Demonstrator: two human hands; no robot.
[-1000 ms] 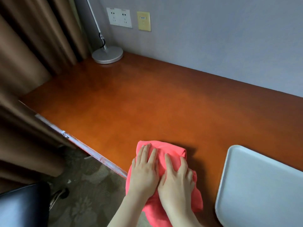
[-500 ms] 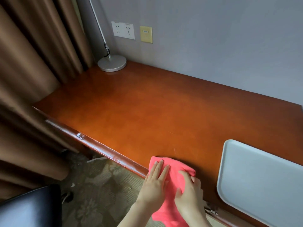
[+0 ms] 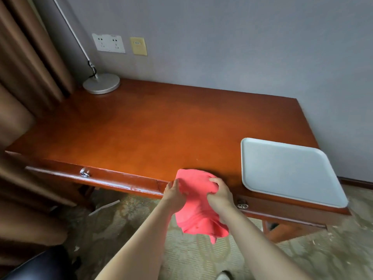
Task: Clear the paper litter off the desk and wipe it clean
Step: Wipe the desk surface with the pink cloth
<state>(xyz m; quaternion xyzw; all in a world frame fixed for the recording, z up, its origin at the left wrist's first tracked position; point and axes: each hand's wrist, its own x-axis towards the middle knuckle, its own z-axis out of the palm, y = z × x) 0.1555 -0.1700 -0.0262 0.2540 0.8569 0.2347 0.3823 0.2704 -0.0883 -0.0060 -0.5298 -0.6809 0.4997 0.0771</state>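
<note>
While my left hand (image 3: pixel 175 196) pinches the left edge of the pink cloth (image 3: pixel 196 201) and my right hand (image 3: pixel 219 194) bunches its right side in curled fingers, the cloth sits half on and half off the counter (image 3: pixel 153 126): its far end lies on the near edge of the wood, and the rest hangs down in front of the drawer rail toward the carpet. So its long axis runs from far to near, top end on the counter and loose tail pointing down at the floor, with a small corner dangling lowest.

I judge the step to be gathering the cloth off the near edge at the end of a wiping stroke. To do it well I would keep both grips firm and lift the cloth with its folds turned inward, so any dust it has caught does not fall back on the wood. If more wiping is needed, I would refold it to a fresh face and lay it flat before pressing again. I see no paper litter on the counter; a pale strip on the carpet under the counter at the left may be paper, but I cannot tell.

The white tray (image 3: pixel 286 170) lies just right of my hands, overhanging the near edge, so I should not knock it. The lamp base (image 3: pixel 101 83) stands at the far left corner, well apart.
</note>
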